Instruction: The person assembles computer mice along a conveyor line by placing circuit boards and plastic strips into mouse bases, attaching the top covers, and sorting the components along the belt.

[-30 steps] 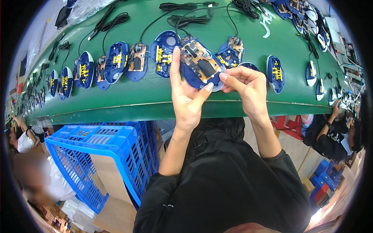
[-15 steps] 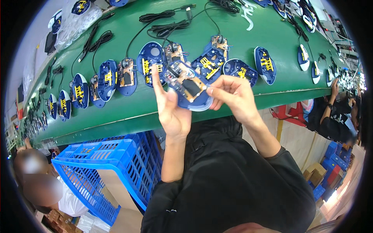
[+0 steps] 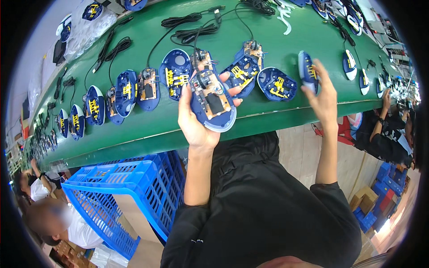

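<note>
My left hand [image 3: 196, 125] holds a mouse base [image 3: 216, 109] from below, with a tan circuit board and black cable on it. Its fingers wrap round the sides of the base. To the right, my right hand [image 3: 322, 96] has its thumb and fingers about a blue mouse top shell [image 3: 307, 71] with yellow parts inside; the shell stands tilted and the hand is slightly blurred. Another top shell [image 3: 277, 84] lies open side up between the two hands. Behind the held base is a second mouse base [image 3: 202, 58], partly hidden.
More shells and bases line the green bench [image 3: 147, 120], with coiled black cables [image 3: 194, 32] behind them. A blue plastic crate [image 3: 143, 178] stands below the bench at left. At right a co-worker's arm [image 3: 380, 120] reaches to the bench; another person [image 3: 80, 228] is at lower left.
My right hand has left the held base and moved right to the top shell, which has turned more on edge. My left hand keeps the base, now tilted differently.
</note>
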`<action>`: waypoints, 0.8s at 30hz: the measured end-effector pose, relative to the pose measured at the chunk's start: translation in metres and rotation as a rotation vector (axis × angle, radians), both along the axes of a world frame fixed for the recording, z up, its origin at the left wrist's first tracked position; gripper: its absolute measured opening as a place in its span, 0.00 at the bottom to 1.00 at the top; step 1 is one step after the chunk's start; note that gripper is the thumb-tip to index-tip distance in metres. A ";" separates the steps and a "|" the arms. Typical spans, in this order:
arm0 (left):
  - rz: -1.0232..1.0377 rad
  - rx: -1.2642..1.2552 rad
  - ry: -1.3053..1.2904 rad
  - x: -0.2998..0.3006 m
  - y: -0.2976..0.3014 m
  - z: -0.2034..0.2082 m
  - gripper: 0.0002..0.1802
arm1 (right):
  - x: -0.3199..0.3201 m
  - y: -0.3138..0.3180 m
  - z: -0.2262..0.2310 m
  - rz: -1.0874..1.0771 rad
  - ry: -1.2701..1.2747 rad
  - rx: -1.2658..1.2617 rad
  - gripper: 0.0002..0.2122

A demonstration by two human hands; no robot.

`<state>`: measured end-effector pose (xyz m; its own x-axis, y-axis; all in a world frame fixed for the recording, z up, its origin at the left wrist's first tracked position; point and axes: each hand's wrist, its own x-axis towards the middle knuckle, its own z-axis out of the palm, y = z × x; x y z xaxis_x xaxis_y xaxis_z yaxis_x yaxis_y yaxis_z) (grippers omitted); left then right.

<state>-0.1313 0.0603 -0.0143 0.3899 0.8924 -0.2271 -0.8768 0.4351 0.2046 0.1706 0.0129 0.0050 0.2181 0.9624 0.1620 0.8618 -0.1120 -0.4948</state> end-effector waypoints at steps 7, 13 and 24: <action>0.036 -0.056 0.112 0.010 0.001 0.022 0.31 | 0.054 -0.005 -0.008 -0.511 0.113 -0.112 0.24; 0.080 -0.077 0.022 0.022 -0.004 0.032 0.30 | 0.061 0.010 -0.041 -0.255 -0.210 0.087 0.22; 0.177 -0.060 0.245 -0.003 -0.013 0.048 0.28 | -0.212 0.013 0.055 0.279 0.134 0.247 0.21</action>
